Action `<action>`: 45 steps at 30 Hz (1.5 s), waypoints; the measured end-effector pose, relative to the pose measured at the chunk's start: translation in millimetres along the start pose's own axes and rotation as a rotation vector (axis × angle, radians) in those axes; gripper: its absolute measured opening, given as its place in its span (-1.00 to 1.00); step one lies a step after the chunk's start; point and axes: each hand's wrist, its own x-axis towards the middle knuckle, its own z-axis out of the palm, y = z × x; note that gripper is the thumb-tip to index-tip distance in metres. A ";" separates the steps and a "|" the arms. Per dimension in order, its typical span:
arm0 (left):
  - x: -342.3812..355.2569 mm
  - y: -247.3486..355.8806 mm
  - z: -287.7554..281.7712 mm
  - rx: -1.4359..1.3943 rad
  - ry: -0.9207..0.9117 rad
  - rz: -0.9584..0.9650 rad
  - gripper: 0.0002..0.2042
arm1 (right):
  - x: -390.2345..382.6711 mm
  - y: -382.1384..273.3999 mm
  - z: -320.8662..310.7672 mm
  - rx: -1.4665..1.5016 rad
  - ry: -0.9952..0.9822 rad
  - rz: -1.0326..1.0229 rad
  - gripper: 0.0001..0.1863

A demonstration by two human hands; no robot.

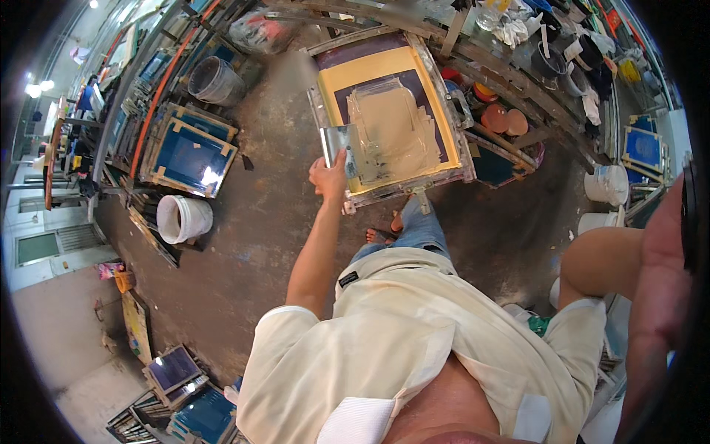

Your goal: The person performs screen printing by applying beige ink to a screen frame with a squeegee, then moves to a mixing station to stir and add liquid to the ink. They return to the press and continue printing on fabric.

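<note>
My left hand (328, 177) is closed around a wide, shiny metal scraper (340, 146) at the left edge of a screen-printing frame (319, 96). The scraper's blade lies over the frame's lower left corner. Thick tan paste (396, 126) is smeared across the middle of the screen, with yellow strips and dark purple areas around it. A clamp-like metal piece (420, 201) sits at the frame's near edge. My right hand (662, 251) is raised close to the camera at the right rim, and its fingers are largely cut off.
Blue screens in frames (188, 159) lean at the left, near a white bucket (196, 220) and a grey bucket (211, 80). Rails with tubs and cloths (518, 31) run along the far right. Another white bucket (606, 185) stands at the right. More screens (203, 414) lie lower left.
</note>
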 end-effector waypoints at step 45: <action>367.3 358.3 180.3 -0.017 0.205 0.295 0.07 | -278.5 194.5 259.7 0.910 0.148 2.024 -0.52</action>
